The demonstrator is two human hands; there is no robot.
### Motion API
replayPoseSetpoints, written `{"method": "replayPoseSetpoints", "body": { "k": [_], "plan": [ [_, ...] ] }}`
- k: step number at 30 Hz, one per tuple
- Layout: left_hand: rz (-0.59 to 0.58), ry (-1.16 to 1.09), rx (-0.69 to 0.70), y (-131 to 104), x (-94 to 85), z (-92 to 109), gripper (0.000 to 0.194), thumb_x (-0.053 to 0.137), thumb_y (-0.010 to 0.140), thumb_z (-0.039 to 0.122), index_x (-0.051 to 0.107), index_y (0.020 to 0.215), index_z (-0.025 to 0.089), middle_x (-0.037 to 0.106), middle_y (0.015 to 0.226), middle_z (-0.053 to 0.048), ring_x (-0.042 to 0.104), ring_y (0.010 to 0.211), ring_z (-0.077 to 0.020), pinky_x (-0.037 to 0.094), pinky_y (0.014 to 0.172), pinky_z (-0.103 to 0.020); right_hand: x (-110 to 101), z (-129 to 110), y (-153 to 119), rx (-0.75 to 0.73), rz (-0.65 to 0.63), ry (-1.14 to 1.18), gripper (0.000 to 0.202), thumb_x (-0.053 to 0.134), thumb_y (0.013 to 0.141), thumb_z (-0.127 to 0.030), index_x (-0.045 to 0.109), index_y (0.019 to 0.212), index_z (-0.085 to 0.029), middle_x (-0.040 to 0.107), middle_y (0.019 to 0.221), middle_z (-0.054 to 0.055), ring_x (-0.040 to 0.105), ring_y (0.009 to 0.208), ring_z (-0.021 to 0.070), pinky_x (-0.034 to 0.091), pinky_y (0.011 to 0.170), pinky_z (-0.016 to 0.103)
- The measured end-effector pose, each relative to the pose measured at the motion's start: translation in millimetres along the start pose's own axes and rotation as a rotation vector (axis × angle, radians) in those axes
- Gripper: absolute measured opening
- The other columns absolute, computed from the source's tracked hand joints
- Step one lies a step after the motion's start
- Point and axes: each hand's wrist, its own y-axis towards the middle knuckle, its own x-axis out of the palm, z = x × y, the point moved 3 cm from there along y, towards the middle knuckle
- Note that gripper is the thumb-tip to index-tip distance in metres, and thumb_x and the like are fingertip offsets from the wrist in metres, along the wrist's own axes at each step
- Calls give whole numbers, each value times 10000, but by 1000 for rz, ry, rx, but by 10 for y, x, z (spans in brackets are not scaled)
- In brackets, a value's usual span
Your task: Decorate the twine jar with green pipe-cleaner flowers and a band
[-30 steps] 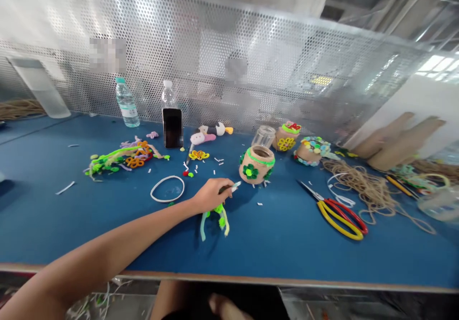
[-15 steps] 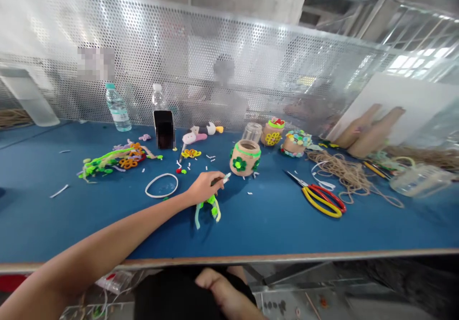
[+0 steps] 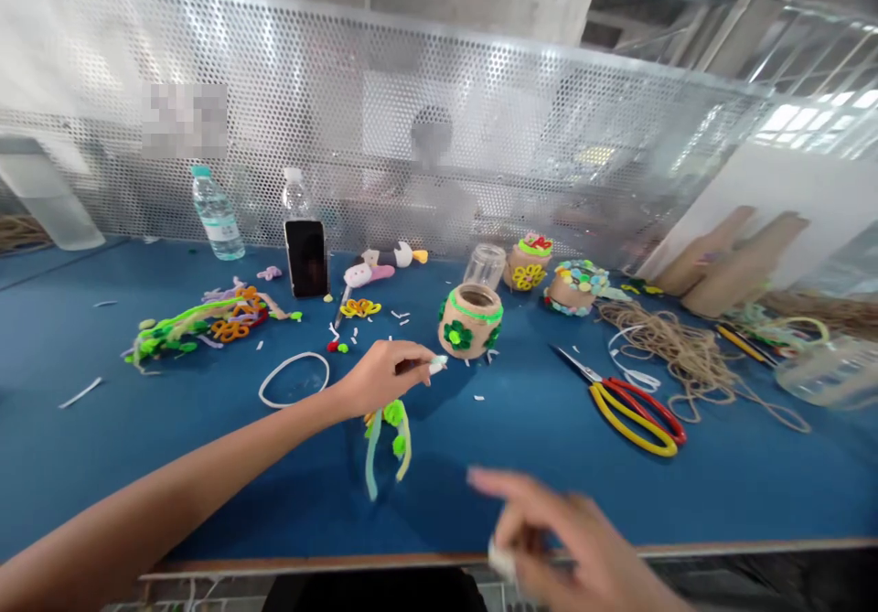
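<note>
My left hand is above the table, thumb and fingers pinched on a small white piece whose kind I cannot make out. Below that hand are green, yellow and pale blue pipe cleaners; whether they hang from it or lie on the table is unclear. Just beyond the white piece stands a twine-wrapped jar with dark green pipe-cleaner flowers and a bright green band. My right hand is over the near table edge, blurred, index finger stretched out and other fingers curled. A whitish patch shows by its curled fingers.
Red-and-yellow-handled scissors lie on the right, near a tangle of twine. Two decorated jars and a clear glass jar stand behind. Leftward are a pipe-cleaner pile, a white loop, a phone and a water bottle.
My right hand has risen from my lap to over the table's near edge. The left still pinches the white piece, and the view has shifted slightly.
</note>
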Motion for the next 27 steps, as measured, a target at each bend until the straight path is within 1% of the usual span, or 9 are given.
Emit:
{"method": "replayPoseSetpoints", "body": {
  "k": [1, 3, 6, 8, 11, 16, 22, 25, 27],
  "plan": [
    [-36, 7, 32, -1, -1, 61, 186, 492, 849, 260, 656, 850, 171, 649, 707, -13, 543, 570, -102, 401, 545, -189, -143, -78, 157, 0, 72, -92, 385, 535, 851, -345, 497, 1234, -331, 666, 778, 3, 587, 569, 136, 483, 552, 249],
    [-122, 42, 108, -4, 14, 174, 189, 482, 848, 224, 658, 879, 166, 639, 710, -15, 554, 620, -110, 397, 571, -188, -315, -189, 495, -144, 193, -262, 392, 588, 820, -377, 523, 1187, -255, 651, 854, 34, 550, 556, 122, 467, 559, 250],
    [-217, 110, 119, -1, 39, 227, 192, 467, 811, 144, 657, 784, 140, 621, 700, -18, 550, 640, -111, 389, 588, -188, -316, -150, 890, -369, 297, -378, 153, 469, 898, -259, 593, 926, -173, 622, 733, 33, 546, 543, 120, 438, 549, 238],
    [-229, 116, 14, 5, 28, 161, 196, 466, 801, 145, 654, 746, 146, 622, 682, -7, 539, 612, -103, 382, 573, -186, -267, -55, 1003, -472, 360, -383, 202, 411, 914, -177, 568, 788, -161, 601, 661, 30, 569, 578, 131, 434, 563, 232],
    [-236, 64, -141, -5, -24, 14, 197, 490, 826, 256, 666, 802, 169, 635, 690, 4, 532, 598, -102, 378, 556, -186, -270, 81, 1007, -507, 441, -384, 149, 439, 898, -127, 566, 825, -159, 597, 645, 16, 567, 562, 116, 435, 555, 211],
    [-336, -48, -271, -92, -140, -140, 328, 423, 880, 428, 643, 920, 188, 595, 669, 7, 520, 566, -103, 381, 512, -189, -419, 228, 921, -518, 615, -409, 135, 486, 864, -80, 565, 921, -174, 631, 664, -1, 582, 533, 101, 454, 535, 195],
    [-317, 177, -85, -236, -320, -205, 296, 524, 845, 402, 594, 1057, 209, 567, 908, -34, 543, 720, -125, 437, 657, -230, -520, 376, 798, -330, 731, -365, 126, 499, 852, -116, 576, 906, -200, 628, 623, -20, 589, 477, 110, 478, 491, 216],
    [-409, 288, 48, -300, -264, -234, 542, 651, 736, 471, 493, 1212, 265, 480, 1112, -75, 546, 859, -182, 463, 736, -291, -614, 440, 679, -247, 859, -252, 74, 529, 844, -168, 591, 882, -183, 624, 623, -3, 573, 459, 116, 473, 452, 229],
    [-472, 374, 142, -314, -173, -251, 435, 645, 762, 420, 525, 1146, 256, 478, 1109, -81, 519, 931, -215, 442, 815, -341, -679, 485, 635, -197, 926, -145, 50, 549, 842, -202, 588, 853, -173, 614, 597, -4, 545, 421, 109, 456, 414, 223]
  ]
}}
